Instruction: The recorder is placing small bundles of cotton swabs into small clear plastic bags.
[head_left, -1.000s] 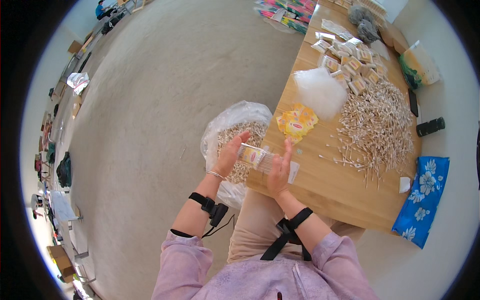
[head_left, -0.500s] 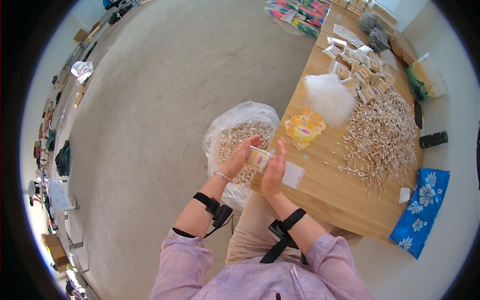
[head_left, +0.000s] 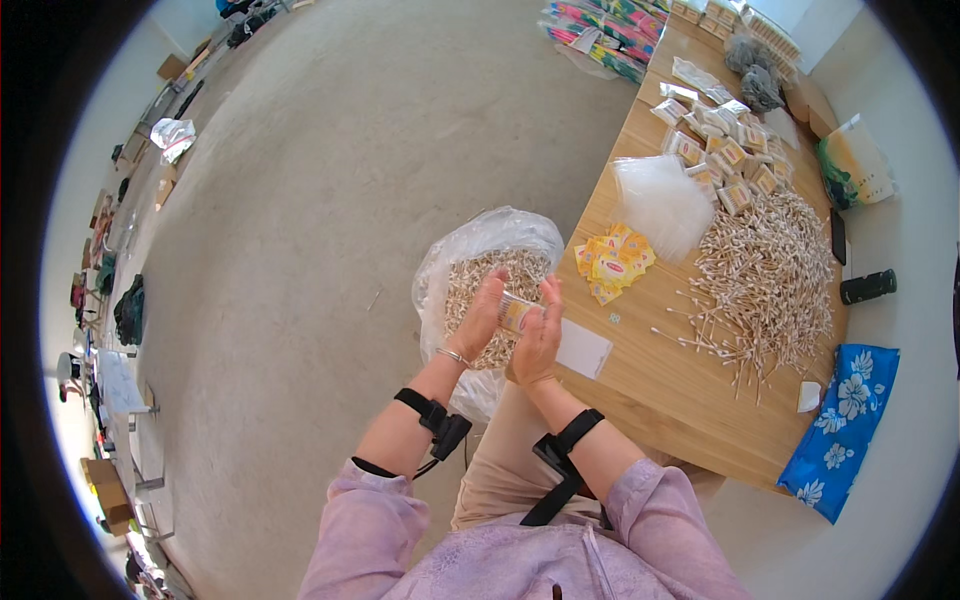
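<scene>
Between my palms, over the plastic sack, sits a small clear pack of cotton swabs (head_left: 514,312) with a yellow label card inside. My left hand (head_left: 480,318) presses its left side. On its right side lies my right hand (head_left: 538,340), fingers raised and covering part of the pack. Below them, a clear plastic sack (head_left: 428,282) full of loose cotton swabs stands beside the table. On the wooden table, yellow label cards (head_left: 614,264) are fanned out near clear plastic bags (head_left: 660,205). A heap of loose cotton swabs (head_left: 770,285) lies farther right.
Several filled swab packs (head_left: 728,150) are piled at the far part of the table (head_left: 670,400). A white card (head_left: 584,350) lies by the near left edge. Along the wall are a black cylinder (head_left: 868,287), a phone (head_left: 837,232) and a blue flowered bag (head_left: 840,430).
My hands have drawn closer together around the pack. The right hand has shifted left and now covers more of it.
</scene>
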